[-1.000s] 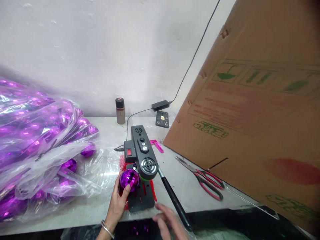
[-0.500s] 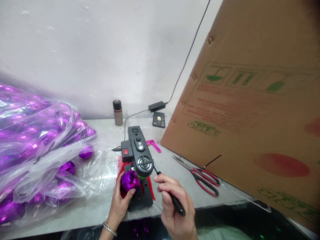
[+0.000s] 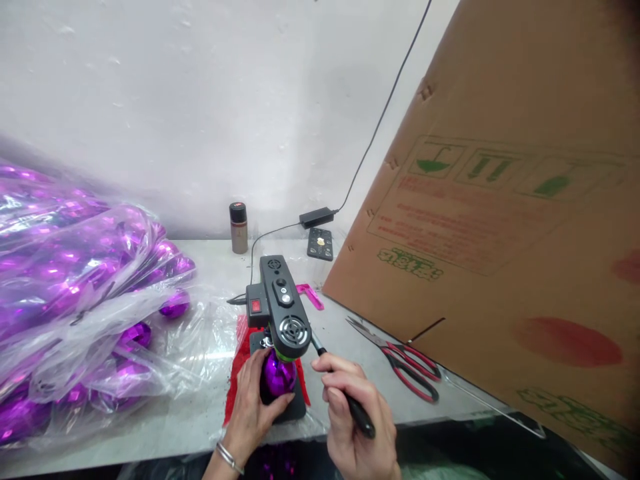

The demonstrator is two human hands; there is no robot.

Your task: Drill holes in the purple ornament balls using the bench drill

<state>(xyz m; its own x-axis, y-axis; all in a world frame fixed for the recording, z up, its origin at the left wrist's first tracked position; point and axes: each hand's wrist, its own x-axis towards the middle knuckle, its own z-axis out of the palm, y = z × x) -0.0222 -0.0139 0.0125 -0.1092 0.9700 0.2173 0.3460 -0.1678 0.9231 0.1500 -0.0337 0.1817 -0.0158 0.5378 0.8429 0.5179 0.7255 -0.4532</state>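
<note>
My left hand [image 3: 253,408] is closed round a shiny purple ball [image 3: 278,375] and holds it under the head of a small black machine [image 3: 283,313] on the table. My right hand [image 3: 353,417] grips the machine's black lever handle [image 3: 356,409], which slants down to the right from the head. The machine has a red switch on its side and stands on a black base over a red mat [image 3: 240,373].
A big clear plastic bag [image 3: 75,293] full of purple balls lies at the left. Red-handled scissors [image 3: 405,363] lie to the right of the machine. A large cardboard box [image 3: 500,220] leans at the right. A small bottle [image 3: 239,228] and power adapter [image 3: 316,217] stand by the wall.
My right hand rose from the table edge and took hold of the lever handle. My left hand moved the purple ball right, under the machine's head.
</note>
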